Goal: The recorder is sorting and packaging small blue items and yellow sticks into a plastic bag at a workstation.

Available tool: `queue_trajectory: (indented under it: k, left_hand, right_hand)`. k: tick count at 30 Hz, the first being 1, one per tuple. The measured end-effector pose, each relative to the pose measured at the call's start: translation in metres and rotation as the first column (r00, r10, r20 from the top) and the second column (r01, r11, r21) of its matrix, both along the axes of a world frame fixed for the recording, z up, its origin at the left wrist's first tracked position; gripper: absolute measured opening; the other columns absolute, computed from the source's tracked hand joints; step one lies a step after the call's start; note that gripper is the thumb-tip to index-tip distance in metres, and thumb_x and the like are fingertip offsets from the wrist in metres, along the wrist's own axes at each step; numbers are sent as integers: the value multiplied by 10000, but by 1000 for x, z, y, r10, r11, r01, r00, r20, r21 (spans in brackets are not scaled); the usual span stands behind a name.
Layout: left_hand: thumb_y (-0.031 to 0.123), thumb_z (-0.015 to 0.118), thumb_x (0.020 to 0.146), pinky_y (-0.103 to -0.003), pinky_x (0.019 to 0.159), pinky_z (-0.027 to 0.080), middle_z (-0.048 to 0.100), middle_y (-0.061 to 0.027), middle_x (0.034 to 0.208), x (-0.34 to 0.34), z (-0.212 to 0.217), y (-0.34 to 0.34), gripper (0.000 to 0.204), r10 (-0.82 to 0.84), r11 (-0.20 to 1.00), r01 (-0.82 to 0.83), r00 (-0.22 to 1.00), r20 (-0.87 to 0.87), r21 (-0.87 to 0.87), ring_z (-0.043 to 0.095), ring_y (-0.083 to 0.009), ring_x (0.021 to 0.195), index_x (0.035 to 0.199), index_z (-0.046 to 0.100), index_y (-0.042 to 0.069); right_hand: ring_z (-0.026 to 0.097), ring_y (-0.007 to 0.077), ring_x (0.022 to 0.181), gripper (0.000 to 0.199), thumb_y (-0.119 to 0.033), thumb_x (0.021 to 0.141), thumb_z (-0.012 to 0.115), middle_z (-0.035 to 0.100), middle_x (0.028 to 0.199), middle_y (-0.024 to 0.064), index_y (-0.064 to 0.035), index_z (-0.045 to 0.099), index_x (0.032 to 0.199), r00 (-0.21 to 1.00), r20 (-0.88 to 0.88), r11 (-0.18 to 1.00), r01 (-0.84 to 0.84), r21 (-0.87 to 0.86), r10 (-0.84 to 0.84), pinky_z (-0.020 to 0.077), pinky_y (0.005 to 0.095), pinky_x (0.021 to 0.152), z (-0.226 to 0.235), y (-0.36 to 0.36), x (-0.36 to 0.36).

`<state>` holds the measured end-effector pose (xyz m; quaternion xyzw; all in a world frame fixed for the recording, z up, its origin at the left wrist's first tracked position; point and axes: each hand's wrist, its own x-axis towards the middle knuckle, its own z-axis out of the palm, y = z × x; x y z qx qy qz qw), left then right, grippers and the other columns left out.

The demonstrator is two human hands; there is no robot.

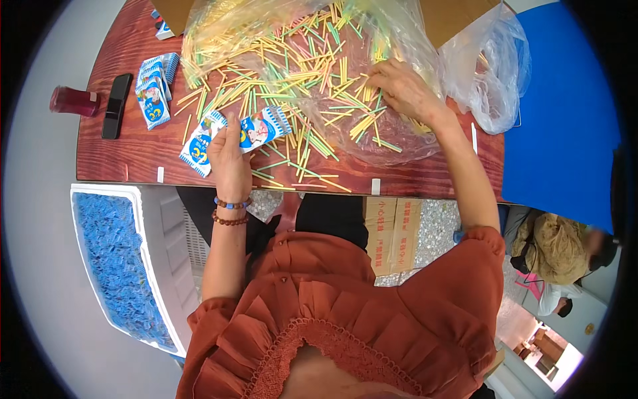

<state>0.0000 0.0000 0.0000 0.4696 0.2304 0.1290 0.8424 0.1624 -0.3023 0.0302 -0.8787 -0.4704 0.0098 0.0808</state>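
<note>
My left hand (229, 156) is closed on small blue-and-white printed packets (198, 147), which fan out to both sides of the thumb above the table's near edge. Thin yellow, green and pink sticks (249, 96), like straws, lie scattered across the table and over a clear plastic sheet or bag (392, 154). Farther right, my right hand (407, 91) reaches down into this pile with its fingers bent together. Its fingertips touch the sticks, but whatever is between them cannot be made out.
More packets (154, 100) lie in a stack at the left, beside a black phone-like object (117, 106) and a red jar (74, 101). A crumpled clear bag (492, 83) rests at the right. Below left stands a white foam box (141, 229) of blue pieces. People (555, 249) are in the right background.
</note>
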Motion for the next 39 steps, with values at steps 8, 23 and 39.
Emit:
queue_trajectory:
  k: [8, 23, 39]
  left_hand:
    - [235, 561, 971, -242, 612, 523, 663, -13, 791, -1, 1, 6, 254, -3, 1000, 4, 999, 45, -15, 619, -66, 678, 809, 636, 56]
    - [234, 558, 971, -274, 664, 553, 673, -29, 839, -5, -3, 8, 231, -14, 999, 17, 998, 53, -40, 641, -90, 725, 870, 641, 44]
    - [255, 556, 969, -292, 639, 572, 691, -35, 886, -11, 10, 19, 215, 2, 998, 0, 999, 37, -55, 673, -117, 754, 945, 648, 63]
  right_hand:
    - [505, 283, 1043, 393, 4, 730, 593, 545, 1032, 86, -86, 543, 1109, 999, 17, 993, -37, -110, 39, 410, 380, 944, -3, 7, 15]
    - [471, 300, 1117, 227, -75, 815, 565, 523, 1116, 129, -30, 533, 1036, 968, 231, 989, -64, -133, 94, 350, 412, 987, -15, -17, 5]
    - [418, 320, 1230, 331, -152, 868, 546, 516, 1189, 152, -51, 490, 1178, 996, 87, 997, -9, -83, 16, 312, 460, 1028, -1, 71, 25]
